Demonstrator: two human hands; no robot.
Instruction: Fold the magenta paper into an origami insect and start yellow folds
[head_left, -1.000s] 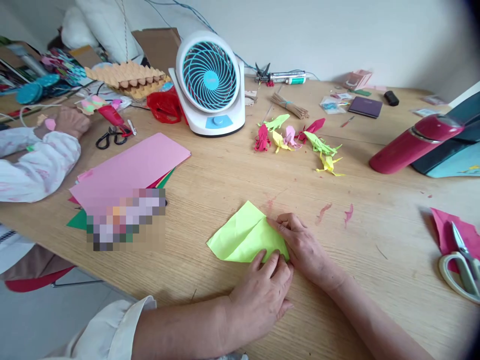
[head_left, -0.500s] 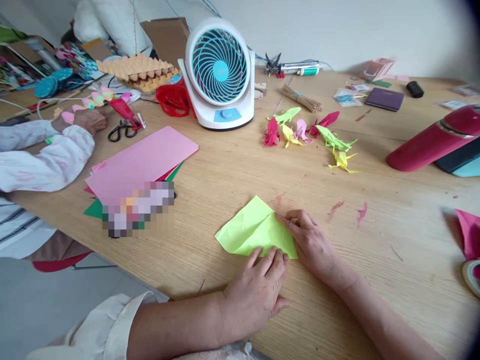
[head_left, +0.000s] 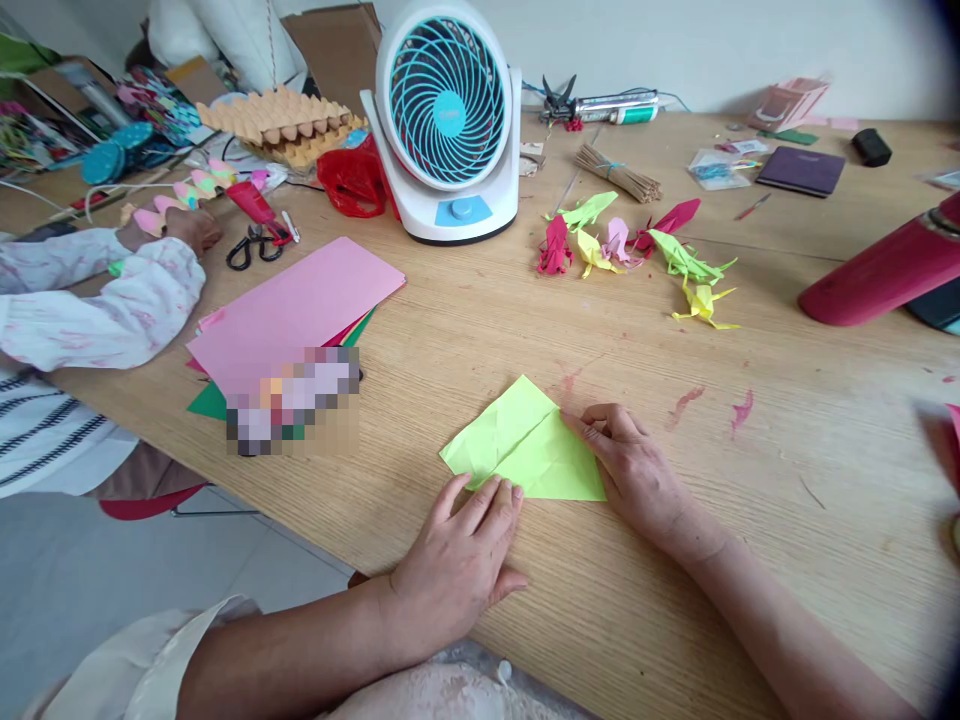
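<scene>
A creased sheet of lime-green paper [head_left: 536, 440] lies on the wooden table before me, partly folded along its lower side. My left hand [head_left: 469, 550] rests on its lower edge, fingers stretched flat and thumb apart. At the upper right edge, my right hand [head_left: 637, 465] pinches the paper between thumb and curled fingers. Beyond it sit several folded paper figures, among them a green one [head_left: 686, 258], a yellow one [head_left: 703, 302] and a red one [head_left: 555, 246].
A white and blue fan [head_left: 450, 120] stands at the back. Left of me are pink paper sheets [head_left: 300, 310] and black-handled scissors [head_left: 253, 248]; another person's hand [head_left: 193, 230] is beyond. A red flask [head_left: 877, 265] lies at the right, near a purple notebook [head_left: 802, 170].
My left hand has slid left along the paper's lower edge, baring more of its right part. My right hand stays at the right edge. The whole view has shifted slightly.
</scene>
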